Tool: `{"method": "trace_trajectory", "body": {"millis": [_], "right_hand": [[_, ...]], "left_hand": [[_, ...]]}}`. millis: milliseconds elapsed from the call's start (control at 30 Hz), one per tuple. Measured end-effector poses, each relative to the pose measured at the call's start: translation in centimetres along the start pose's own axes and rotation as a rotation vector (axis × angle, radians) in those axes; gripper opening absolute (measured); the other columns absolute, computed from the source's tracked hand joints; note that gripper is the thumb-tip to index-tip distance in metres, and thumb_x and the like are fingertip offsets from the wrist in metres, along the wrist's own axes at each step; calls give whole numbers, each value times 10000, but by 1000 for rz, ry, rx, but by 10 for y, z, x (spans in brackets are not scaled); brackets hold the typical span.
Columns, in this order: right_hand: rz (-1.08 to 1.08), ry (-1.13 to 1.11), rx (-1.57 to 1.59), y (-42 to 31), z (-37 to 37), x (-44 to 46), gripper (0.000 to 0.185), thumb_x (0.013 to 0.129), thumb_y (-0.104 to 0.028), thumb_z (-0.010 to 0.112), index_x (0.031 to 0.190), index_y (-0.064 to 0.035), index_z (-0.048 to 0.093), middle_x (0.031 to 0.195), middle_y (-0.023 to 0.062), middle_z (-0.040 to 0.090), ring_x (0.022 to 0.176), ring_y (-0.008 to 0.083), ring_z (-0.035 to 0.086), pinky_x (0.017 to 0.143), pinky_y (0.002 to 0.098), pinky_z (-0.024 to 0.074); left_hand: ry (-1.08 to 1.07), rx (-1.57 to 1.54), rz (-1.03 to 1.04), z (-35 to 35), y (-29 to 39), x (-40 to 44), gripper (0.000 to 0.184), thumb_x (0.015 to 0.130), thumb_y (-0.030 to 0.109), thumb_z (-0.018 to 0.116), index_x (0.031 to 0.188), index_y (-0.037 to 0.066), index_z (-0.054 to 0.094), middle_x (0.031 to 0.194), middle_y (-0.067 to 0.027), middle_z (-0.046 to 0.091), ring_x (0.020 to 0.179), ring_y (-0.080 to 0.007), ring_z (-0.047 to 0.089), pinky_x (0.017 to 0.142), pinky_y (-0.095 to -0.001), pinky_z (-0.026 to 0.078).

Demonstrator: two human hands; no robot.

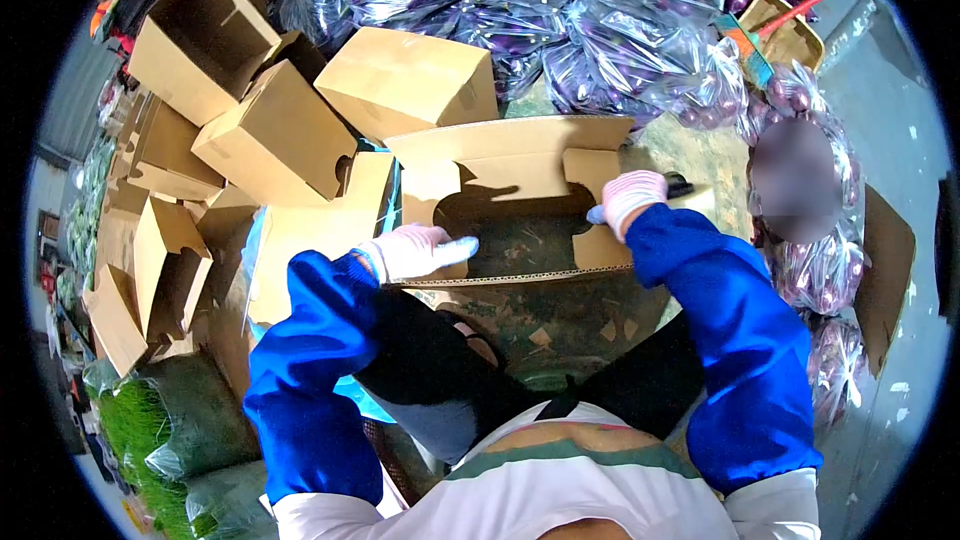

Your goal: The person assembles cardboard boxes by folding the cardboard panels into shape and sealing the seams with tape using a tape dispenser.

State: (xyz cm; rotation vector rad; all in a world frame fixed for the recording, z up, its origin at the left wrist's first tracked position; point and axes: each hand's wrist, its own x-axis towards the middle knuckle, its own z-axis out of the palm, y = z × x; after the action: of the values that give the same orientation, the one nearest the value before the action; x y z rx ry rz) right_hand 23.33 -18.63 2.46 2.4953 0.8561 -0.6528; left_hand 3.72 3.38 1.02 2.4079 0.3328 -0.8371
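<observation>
An open cardboard box [510, 145] lies between my two hands, its cut-out flaps standing at both ends and the floor showing through its middle. My left hand [415, 251], in a pale glove with bluish fingertips, is at the box's near left corner, index finger stretched to the right. At the right end my right hand [632, 198], gloved alike, rests by the flap with its thumb pointing left over the edge; its other fingers are curled and partly hidden. Whether either hand grips the cardboard is hard to make out.
More cardboard boxes [405, 80] are heaped at the left. Clear bags of purple produce [630, 30] lie beyond and down the right side. A broom [745, 45] and dustpan [800, 40] sit at the upper right. Bagged greens [135, 425] are at the lower left.
</observation>
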Motion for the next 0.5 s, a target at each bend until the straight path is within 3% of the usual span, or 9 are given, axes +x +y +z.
{"method": "trace_trajectory", "body": {"millis": [67,167,200,267,367,400,433,467,500], "right_hand": [[66,102,-179,-21,24,17,371,802,-407,588,1001,-106,677,998,90,663,943,253,625,766,480,456],[78,248,-389,-46,47,30,242,828,-137,527,1021,-108,671,985,53,666,916,238,623,707,509,441],[-8,144,-356,-44,39,29,243,837,-140,523,1031,-109,666,987,53,665,916,233,625,696,497,446],[23,246,-374,-40,33,20,243,827,-244,559,984,-108,685,948,74,676,886,229,641,692,453,466],[-86,159,-8,7,2,6,505,695,-516,643,873,-45,687,870,170,659,836,302,641,720,417,492],[-104,129,110,27,3,11,543,692,-540,638,868,-27,678,884,183,652,842,332,631,746,426,487],[-94,88,220,47,10,19,421,742,-423,620,890,-32,669,885,179,648,858,328,617,755,399,487],[-383,153,260,90,65,74,339,781,-315,588,972,-42,649,906,181,636,867,337,604,766,384,484],[-823,467,44,129,88,81,289,815,-175,524,1074,-83,612,952,180,622,874,346,592,785,379,476]], "left_hand": [[-199,-40,151,-3,14,-14,785,794,696,393,1135,12,573,1010,-237,608,1013,-368,554,897,-421,408],[-151,275,131,15,38,-28,705,743,656,538,1103,53,601,952,-183,622,893,-326,602,765,-420,468],[-204,189,-4,14,38,-22,676,726,645,571,1047,53,638,853,-170,644,819,-340,609,743,-404,470],[-109,147,22,6,27,-15,689,735,672,513,924,28,668,828,-212,637,816,-356,604,739,-403,466],[-60,34,-23,-7,14,-6,685,679,650,611,861,-8,672,777,-201,642,746,-326,610,712,-374,467],[-47,49,-19,-9,4,7,673,675,636,628,861,-10,672,774,-202,643,739,-324,610,715,-373,467],[57,79,70,-3,-17,30,645,711,622,595,827,-8,671,777,-222,635,738,-334,613,717,-378,470],[75,80,67,0,-23,35,645,711,622,595,827,-8,671,777,-222,635,738,-334,613,717,-378,470],[289,137,69,6,-25,38,579,719,587,620,805,15,651,725,-194,623,686,-323,601,656,-378,466]]}}
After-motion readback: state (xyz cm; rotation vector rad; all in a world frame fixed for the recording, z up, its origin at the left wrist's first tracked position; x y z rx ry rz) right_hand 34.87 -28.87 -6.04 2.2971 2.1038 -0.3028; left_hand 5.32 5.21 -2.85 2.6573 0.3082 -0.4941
